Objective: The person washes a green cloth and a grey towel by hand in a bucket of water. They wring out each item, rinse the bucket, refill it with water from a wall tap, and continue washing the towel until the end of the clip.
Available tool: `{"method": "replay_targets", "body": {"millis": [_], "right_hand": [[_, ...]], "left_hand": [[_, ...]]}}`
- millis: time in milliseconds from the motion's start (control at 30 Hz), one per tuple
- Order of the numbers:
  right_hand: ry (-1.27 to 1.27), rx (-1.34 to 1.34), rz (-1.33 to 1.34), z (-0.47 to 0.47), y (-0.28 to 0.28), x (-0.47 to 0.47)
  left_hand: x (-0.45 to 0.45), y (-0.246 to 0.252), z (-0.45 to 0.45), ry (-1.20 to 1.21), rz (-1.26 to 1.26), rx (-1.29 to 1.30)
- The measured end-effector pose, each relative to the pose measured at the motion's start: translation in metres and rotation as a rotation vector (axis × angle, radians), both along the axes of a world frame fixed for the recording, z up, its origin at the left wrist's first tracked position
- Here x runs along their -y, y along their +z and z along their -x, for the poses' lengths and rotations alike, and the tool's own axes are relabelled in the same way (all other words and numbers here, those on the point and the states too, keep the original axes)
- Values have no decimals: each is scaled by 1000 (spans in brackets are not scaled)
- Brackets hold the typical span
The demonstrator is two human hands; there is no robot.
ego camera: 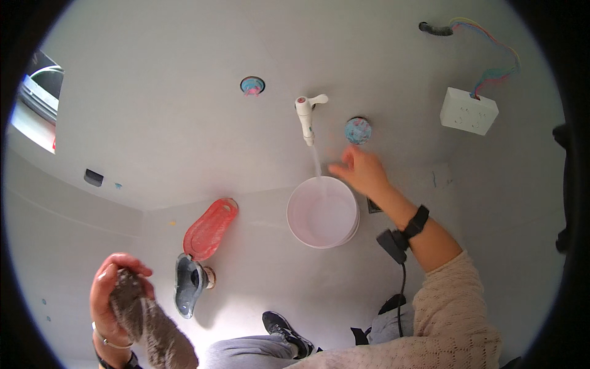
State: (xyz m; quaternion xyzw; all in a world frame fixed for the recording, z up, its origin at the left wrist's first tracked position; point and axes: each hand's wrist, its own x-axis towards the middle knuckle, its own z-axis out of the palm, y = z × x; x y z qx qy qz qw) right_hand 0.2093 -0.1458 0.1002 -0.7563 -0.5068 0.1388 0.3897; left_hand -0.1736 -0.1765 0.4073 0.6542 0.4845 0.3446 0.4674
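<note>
Water runs from a white plastic tap (306, 121) on the wall into a white bucket (323, 212) standing on the floor below it. Just right of the stream, my right hand (362, 169) is raised above the bucket's rim, fingers apart and slightly blurred, holding nothing. At the lower left, my left hand (109, 295) is closed around a bunched brown-grey cloth (159, 330) that hangs down towards the bottom edge. How much water the bucket holds is hard to tell.
A red plastic tray (210, 229) leans near the wall, with a grey plastic basin (186, 286) beside it. Blue-covered round openings (358, 131) flank the tap. A white socket box (469, 111) hangs from coloured wires at the right. A black floor drain (374, 205) lies beside the bucket.
</note>
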Motion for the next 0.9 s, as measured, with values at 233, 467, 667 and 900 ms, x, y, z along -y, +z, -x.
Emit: {"method": "replay_targets", "body": {"millis": [233,467,667,900], "right_hand": [[160,-1130,536,14,-131,49],[64,-994,441,4,-107,38],[461,-914,339,1,15,39],[789,-1185,131,125,97,69]], "left_hand": [[-12,-48,-43,-25,380,217],[-19,-90,-57,-47,418,318],[-32,-117,-73,-101,376,358],[-30,-140,-94,-238,-38,215]]}}
